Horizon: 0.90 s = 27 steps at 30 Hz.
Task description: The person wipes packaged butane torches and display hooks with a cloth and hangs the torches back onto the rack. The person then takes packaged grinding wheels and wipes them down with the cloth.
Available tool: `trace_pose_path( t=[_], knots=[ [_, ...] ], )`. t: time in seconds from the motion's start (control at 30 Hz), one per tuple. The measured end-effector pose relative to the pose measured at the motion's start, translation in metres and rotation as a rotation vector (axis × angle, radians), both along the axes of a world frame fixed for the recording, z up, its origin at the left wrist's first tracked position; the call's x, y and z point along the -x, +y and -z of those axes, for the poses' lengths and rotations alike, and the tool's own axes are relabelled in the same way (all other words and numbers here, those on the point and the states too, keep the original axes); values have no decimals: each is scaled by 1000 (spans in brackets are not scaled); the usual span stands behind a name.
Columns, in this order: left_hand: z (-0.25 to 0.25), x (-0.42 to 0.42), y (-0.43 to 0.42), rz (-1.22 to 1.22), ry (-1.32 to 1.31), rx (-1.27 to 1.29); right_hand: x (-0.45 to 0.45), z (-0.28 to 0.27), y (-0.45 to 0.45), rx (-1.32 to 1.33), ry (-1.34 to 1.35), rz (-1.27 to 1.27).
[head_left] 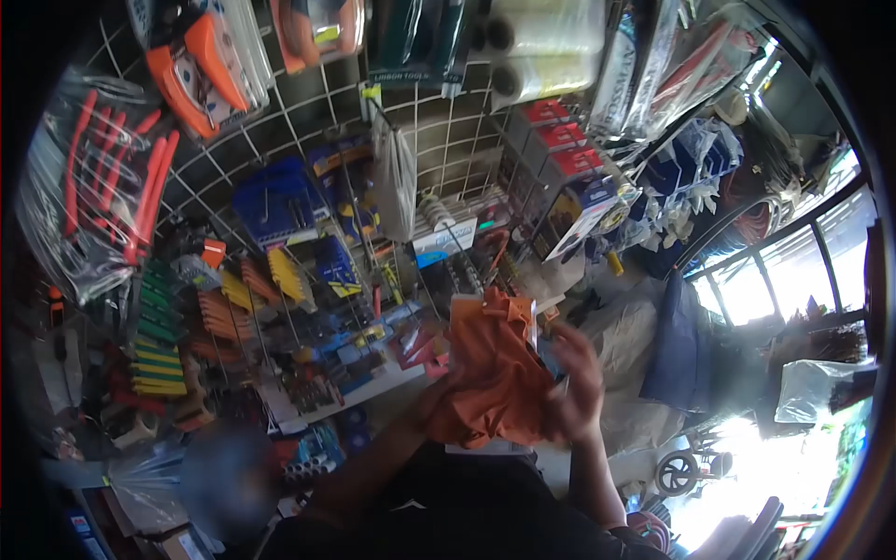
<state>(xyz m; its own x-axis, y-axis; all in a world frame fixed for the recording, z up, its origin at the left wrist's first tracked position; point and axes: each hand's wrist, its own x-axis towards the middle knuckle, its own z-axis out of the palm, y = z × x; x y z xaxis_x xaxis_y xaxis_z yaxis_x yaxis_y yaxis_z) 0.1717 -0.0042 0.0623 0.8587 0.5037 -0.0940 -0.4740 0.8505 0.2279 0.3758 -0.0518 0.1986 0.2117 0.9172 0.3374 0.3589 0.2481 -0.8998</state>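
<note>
A wire grid backs the shelf; off its front edge, left hand and blurred right hand flank orange cloth, the fingers' grip impossible to tell

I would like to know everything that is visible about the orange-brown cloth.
The cloth looks like soft, plain orange-brown fabric, creased and bunched, its top edge gathered. It is held up before the person's body. The left hand, partly hidden, meets its left edge; the right hand is at its right, blurred, so contact there is unclear.
</note>
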Motion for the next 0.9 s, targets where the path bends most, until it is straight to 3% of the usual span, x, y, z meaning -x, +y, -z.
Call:
trace_pose_path(
  t=[0.03,0.07,0.1,0.13,0.23,0.3,0.37,0.43,0.5,0.53,0.6,0.73,0.8,0.9],
  knots=[
    [-1,1,0,-7,1,18,9,-18,-2,-122,-453,-174],
    [-7,3,0,13,-107,67,26,-34,-2,-19,-699,-227],
    [-17,4,0,34,-216,115,28,-26,-4,0,-696,-234],
    [-53,1,0,-119,230,-157,28,-12,-4,-24,-715,-266],
    [-42,-4,16,-145,11,-32,18,17,-4,-192,-734,-225],
    [-47,-5,17,-189,50,46,17,23,-15,-85,-773,19],
    [-54,-4,19,-338,255,24,22,25,-15,-165,-743,22],
    [-37,-10,21,-405,299,10,32,21,-18,-248,-708,-121],
    [-37,-16,22,-222,-370,153,41,23,-23,-199,-793,-140],
    [-38,-20,19,-220,-371,150,47,24,-22,-161,-850,-160],
    [-40,-26,9,-288,-84,99,54,25,-20,-120,-905,-173],
    [-20,-28,5,-122,-245,65,52,40,-5,-91,-810,-152],
    [-11,-37,1,-292,91,-147,47,43,9,-165,-810,-39],
    [-26,-40,-6,-265,318,-302,39,33,25,-150,-728,-37]
  ],
)
